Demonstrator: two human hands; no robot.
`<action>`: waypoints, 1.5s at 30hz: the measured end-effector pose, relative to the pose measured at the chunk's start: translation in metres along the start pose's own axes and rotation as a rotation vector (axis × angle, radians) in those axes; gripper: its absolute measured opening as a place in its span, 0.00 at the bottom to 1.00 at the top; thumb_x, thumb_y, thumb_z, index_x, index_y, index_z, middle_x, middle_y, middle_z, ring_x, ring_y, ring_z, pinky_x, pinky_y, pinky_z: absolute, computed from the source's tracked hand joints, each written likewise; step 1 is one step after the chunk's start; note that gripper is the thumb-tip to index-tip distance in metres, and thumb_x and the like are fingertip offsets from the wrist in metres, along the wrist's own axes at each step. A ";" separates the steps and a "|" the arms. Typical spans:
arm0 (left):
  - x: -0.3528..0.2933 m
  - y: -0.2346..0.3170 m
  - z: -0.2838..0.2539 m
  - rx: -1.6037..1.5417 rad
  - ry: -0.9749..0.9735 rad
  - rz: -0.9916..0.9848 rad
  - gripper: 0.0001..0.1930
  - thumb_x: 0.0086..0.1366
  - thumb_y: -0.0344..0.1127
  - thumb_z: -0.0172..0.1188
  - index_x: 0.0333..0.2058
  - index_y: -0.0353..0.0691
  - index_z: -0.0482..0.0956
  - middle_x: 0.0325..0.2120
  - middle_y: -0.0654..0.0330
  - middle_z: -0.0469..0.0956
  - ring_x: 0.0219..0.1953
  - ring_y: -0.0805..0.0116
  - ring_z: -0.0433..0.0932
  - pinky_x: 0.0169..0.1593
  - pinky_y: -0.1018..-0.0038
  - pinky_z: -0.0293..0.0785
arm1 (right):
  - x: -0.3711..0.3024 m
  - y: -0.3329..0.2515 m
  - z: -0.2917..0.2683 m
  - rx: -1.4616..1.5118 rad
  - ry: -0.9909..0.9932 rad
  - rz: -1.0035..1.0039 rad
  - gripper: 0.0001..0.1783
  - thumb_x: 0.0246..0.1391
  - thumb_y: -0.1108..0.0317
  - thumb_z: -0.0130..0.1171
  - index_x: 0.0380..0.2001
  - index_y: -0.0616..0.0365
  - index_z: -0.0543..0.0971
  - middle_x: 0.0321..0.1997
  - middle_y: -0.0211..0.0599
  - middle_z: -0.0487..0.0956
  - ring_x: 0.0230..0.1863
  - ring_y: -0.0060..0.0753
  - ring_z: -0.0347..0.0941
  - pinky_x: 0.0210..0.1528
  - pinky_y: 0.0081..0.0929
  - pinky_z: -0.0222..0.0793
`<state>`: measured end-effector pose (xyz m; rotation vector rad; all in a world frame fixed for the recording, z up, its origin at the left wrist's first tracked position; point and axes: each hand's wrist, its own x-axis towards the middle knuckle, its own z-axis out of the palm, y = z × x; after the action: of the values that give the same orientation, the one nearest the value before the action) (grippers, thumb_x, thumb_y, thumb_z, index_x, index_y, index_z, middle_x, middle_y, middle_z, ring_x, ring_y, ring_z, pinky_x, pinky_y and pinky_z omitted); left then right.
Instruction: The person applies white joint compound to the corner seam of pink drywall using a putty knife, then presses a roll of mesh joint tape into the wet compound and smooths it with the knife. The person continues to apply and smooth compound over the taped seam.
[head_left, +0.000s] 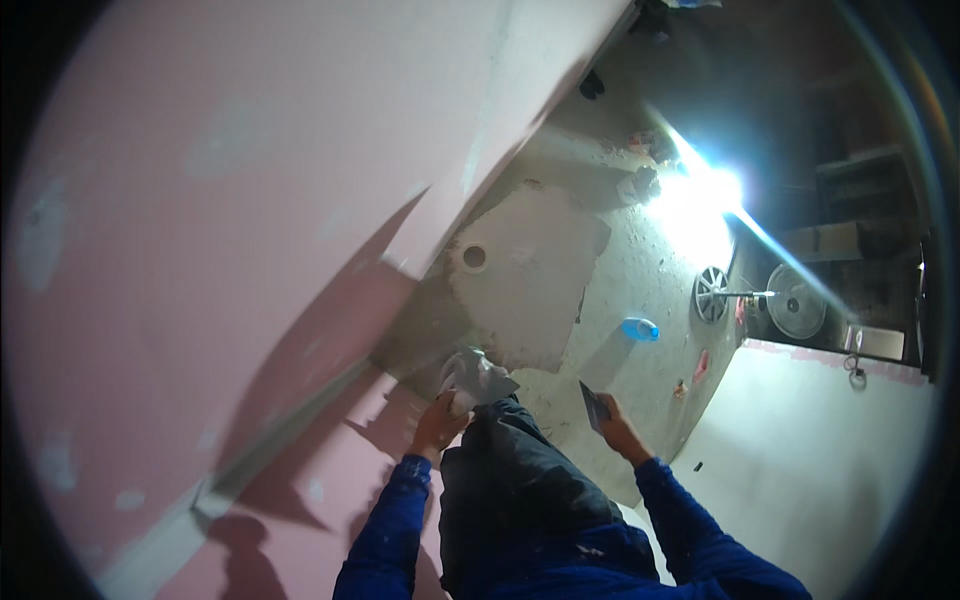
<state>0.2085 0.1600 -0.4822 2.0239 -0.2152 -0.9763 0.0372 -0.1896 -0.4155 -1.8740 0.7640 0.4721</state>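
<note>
at far left a pink wall (200, 200) carries pale smeared patches and a long dark shadow; next, the left hand (437, 428), below a blue sleeve, is closed on the lower left of a crumpled pale bundle (468, 376), its material too blurred to tell; a grey flat corner (503, 389) shows at the bundle's right, against dark trousers (525, 475); above them, a round hole (474, 257) sits in a light patch (535, 270) of the floor; well apart from the left hand, the right hand (620, 430) is clamped on a flat dark blade (590, 405), which points up and left, over the floor; beyond it a blue bottle (640, 329) lies on the floor; farther right are a glaring light (700, 195), a spoked wheel (711, 295) and a round translucent disc (797, 301), joined by a rod (748, 294); below these stands a white wall (800, 450)
</note>
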 end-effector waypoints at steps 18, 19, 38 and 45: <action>0.223 -0.053 0.132 0.407 0.164 0.155 0.35 0.65 0.49 0.60 0.66 0.39 0.63 0.56 0.34 0.70 0.58 0.35 0.70 0.62 0.49 0.66 | -0.054 0.105 0.038 0.219 0.281 0.292 0.22 0.59 0.78 0.53 0.57 0.65 0.70 0.52 0.44 0.79 0.50 0.37 0.75 0.56 0.32 0.70; 0.228 -0.049 0.126 0.456 0.110 0.140 0.35 0.65 0.49 0.59 0.66 0.39 0.63 0.56 0.35 0.70 0.59 0.36 0.69 0.63 0.49 0.65 | -0.052 0.100 0.038 0.257 0.293 0.293 0.22 0.59 0.78 0.54 0.57 0.65 0.71 0.52 0.44 0.79 0.50 0.36 0.76 0.56 0.31 0.70; 0.087 0.116 -0.083 -1.501 0.071 0.057 0.28 0.66 0.46 0.66 0.59 0.36 0.75 0.52 0.56 0.79 0.51 0.62 0.79 0.57 0.63 0.75 | 0.010 -0.150 -0.019 0.452 0.027 -0.194 0.16 0.57 0.79 0.53 0.50 0.61 0.73 0.43 0.32 0.74 0.49 0.28 0.72 0.52 0.28 0.69; -0.115 0.148 -0.141 -1.697 0.424 0.115 0.29 0.67 0.55 0.63 0.58 0.43 0.71 0.48 0.57 0.78 0.50 0.61 0.80 0.48 0.54 0.84 | 0.017 -0.311 0.042 0.491 -0.655 -0.528 0.23 0.62 0.74 0.51 0.60 0.65 0.71 0.47 0.36 0.77 0.48 0.26 0.73 0.53 0.25 0.70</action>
<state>0.2591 0.2116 -0.2591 0.5535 0.5652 -0.2928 0.2650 -0.0677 -0.2366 -1.2661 -0.0659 0.4633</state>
